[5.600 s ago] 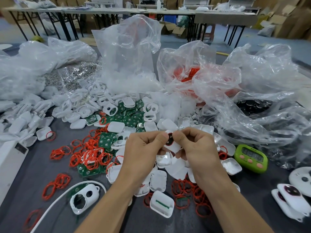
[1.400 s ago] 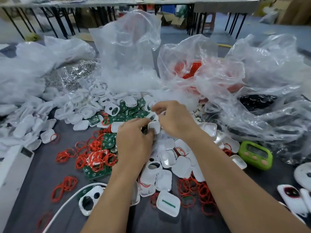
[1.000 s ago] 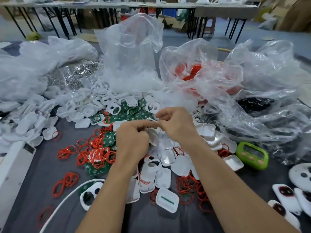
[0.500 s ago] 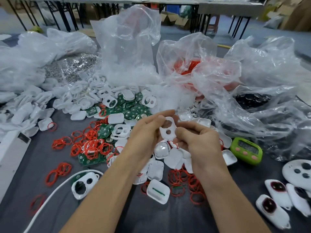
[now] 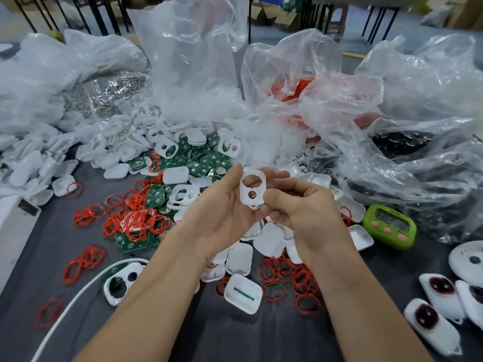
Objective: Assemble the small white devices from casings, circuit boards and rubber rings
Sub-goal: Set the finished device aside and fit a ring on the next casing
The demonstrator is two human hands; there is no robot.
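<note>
Lower edge of the casing (image 5: 251, 189) hidden under your right hand (image 5: 300, 207), which pinches it; white, two holes, upright above the parts pile (image 5: 269, 239); your left hand (image 5: 222, 212) lies spread behind, contact unclear

A single wide-angle view from the person's head faces forward and down, close over the near dark table (image 5: 235, 340), with plastic bags (image 5: 188, 61) far behind.
</note>
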